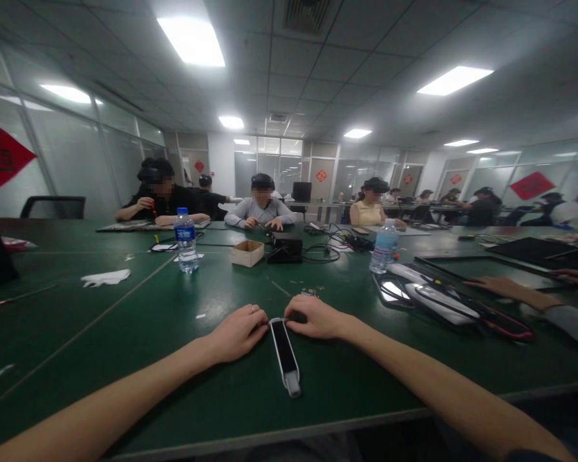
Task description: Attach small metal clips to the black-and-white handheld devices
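Note:
A long narrow piece with a black middle, a white rim and a grey tip lies on the green table, its tip toward me. At its far left corner, my left hand is closed, thumb and fingertips pressed together against the edge. My right hand pinches at the far right corner with a curled forefinger and thumb. Whatever small part may be between the fingertips is hidden. Just beyond my right hand lie several tiny metallic pieces.
Ahead stand a small open box, a black block-shaped object, and two water bottles. To the right are white-and-black tools with cables and another person's hand on a dark frame. A white cloth-like piece lies left.

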